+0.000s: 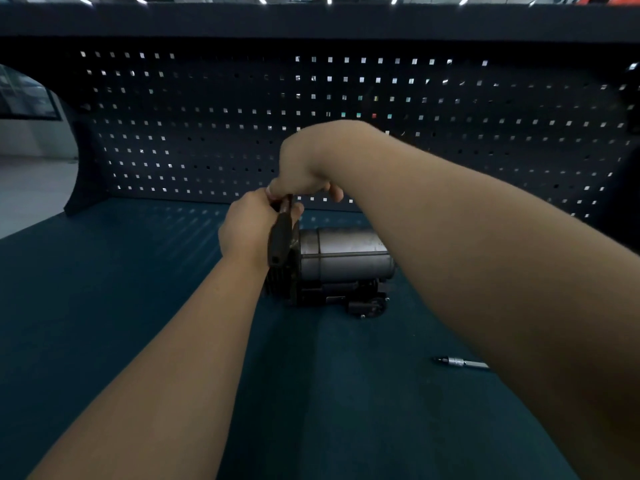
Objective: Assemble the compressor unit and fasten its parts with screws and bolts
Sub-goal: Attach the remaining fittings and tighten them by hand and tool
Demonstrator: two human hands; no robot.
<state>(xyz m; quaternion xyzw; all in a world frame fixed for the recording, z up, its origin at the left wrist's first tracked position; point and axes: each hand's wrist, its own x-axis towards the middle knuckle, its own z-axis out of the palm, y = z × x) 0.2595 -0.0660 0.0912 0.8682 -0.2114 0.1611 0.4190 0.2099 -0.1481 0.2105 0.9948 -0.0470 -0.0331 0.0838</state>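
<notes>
While the compressor (341, 258), a dull grey metal cylinder with a black finned end, lies near the table's (104, 306) back edge, the left hand (246, 230) curls round a matte dark piece (281, 233) at that end. The right hand (304, 168) pinches its top. A slim steel bit (462, 362) lies nearer the right edge.
</notes>
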